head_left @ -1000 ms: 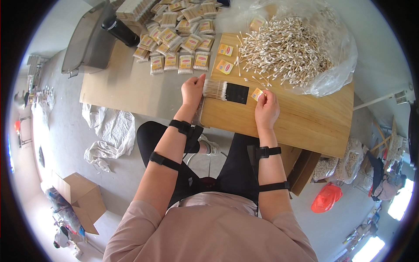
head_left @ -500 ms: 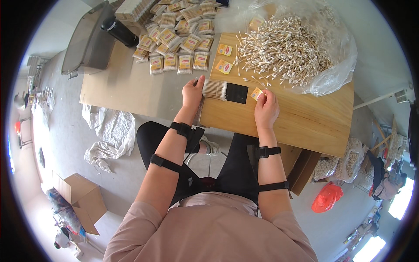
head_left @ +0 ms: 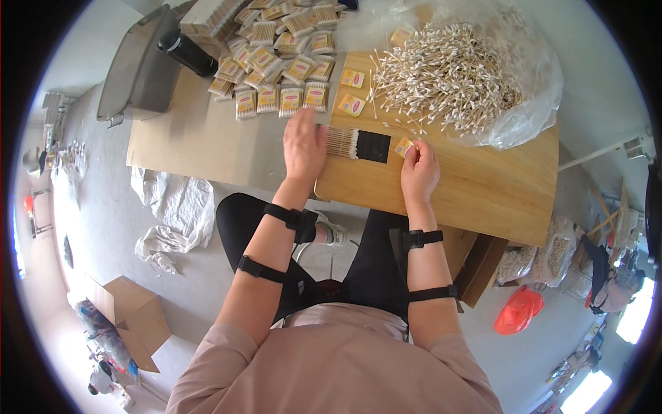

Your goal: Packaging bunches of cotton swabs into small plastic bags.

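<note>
A flat row of cotton swabs [head_left: 343,143] lies side by side on the wooden board, its right end against a black rectangular pad [head_left: 374,147]. My left hand [head_left: 304,148] is laid over the left end of the row with its fingers stretched forward; it hides the swab tips there. My right hand [head_left: 420,171] pinches a small yellow-and-white card [head_left: 403,146] between thumb and fingers, just right of the pad. Two similar cards, an upper card [head_left: 353,78] and a lower card [head_left: 352,105], lie farther back on the board.
Loose cotton swabs [head_left: 441,79] spill from a clear plastic bag [head_left: 527,124] at the back right. Filled swab packs [head_left: 290,101] are heaped at the back left, near a black bottle [head_left: 186,52] and a grey bin [head_left: 141,69]. The wooden board [head_left: 476,186] ends close to my knees.
My left hand has turned from gripping the row's left end to lying over it with fingers extended. My right hand still holds the card in nearly the same place.
</note>
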`<state>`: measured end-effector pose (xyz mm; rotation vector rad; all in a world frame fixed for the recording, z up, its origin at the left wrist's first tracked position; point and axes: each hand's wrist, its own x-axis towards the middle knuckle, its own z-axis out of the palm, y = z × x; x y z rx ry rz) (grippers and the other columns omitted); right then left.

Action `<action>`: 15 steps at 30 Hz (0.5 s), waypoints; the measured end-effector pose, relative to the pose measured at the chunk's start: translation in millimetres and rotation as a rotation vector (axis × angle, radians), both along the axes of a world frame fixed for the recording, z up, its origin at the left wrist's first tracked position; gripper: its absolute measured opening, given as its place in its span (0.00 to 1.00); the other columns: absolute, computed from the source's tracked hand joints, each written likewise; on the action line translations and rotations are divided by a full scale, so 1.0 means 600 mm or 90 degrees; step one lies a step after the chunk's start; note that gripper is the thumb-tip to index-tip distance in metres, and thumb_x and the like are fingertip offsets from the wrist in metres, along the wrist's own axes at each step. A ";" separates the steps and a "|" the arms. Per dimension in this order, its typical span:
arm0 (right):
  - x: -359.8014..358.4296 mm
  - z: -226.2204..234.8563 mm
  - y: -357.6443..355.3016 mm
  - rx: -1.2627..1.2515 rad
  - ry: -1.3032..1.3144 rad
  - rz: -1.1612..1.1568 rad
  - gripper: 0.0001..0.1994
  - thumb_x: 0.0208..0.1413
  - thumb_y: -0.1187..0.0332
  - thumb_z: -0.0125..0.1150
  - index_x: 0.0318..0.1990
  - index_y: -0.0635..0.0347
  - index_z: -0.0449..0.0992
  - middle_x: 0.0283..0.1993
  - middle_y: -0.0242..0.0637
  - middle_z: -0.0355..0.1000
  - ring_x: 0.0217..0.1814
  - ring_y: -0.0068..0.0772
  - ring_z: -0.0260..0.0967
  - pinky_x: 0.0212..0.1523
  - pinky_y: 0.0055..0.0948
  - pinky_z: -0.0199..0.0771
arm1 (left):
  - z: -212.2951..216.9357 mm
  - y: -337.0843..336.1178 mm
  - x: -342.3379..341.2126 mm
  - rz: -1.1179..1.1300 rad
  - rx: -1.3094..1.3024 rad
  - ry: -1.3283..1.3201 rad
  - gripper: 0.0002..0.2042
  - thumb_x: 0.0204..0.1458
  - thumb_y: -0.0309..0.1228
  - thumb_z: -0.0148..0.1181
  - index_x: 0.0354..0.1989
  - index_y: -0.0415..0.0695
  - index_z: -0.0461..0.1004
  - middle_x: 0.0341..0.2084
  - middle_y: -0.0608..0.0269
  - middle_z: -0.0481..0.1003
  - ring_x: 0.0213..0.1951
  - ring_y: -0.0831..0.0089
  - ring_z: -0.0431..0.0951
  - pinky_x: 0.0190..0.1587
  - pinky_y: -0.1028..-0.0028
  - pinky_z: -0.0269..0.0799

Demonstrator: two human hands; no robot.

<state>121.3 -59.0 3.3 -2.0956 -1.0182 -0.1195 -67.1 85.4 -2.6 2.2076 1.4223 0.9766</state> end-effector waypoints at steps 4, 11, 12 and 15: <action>0.004 -0.002 0.001 -0.019 0.006 -0.005 0.05 0.53 0.75 0.58 0.38 0.58 0.73 0.34 0.41 0.74 0.36 0.48 0.72 0.35 0.42 0.72 | 0.024 -0.040 0.023 -0.276 0.077 0.230 0.28 0.58 0.40 0.52 0.65 0.43 0.59 0.66 0.58 0.58 0.68 0.63 0.53 0.69 0.58 0.45; 0.000 -0.003 0.000 -0.008 0.013 -0.001 0.05 0.53 0.74 0.58 0.38 0.59 0.73 0.35 0.41 0.74 0.36 0.48 0.72 0.36 0.41 0.72 | 0.025 -0.048 0.030 -0.307 0.074 0.337 0.29 0.59 0.44 0.49 0.66 0.43 0.57 0.68 0.61 0.55 0.70 0.64 0.49 0.70 0.58 0.43; 0.003 -0.005 0.001 -0.009 0.017 -0.005 0.05 0.53 0.74 0.58 0.38 0.59 0.73 0.35 0.41 0.74 0.36 0.48 0.72 0.36 0.41 0.72 | 0.022 -0.051 0.031 -0.308 0.076 0.336 0.29 0.59 0.44 0.49 0.66 0.43 0.57 0.68 0.61 0.55 0.70 0.64 0.49 0.70 0.58 0.43; 0.003 -0.008 -0.004 -0.006 -0.009 0.000 0.05 0.53 0.74 0.58 0.38 0.59 0.73 0.35 0.41 0.74 0.37 0.48 0.72 0.36 0.41 0.72 | 0.019 -0.060 0.030 -0.307 0.076 0.355 0.30 0.60 0.48 0.46 0.66 0.42 0.57 0.68 0.60 0.55 0.70 0.64 0.49 0.70 0.57 0.43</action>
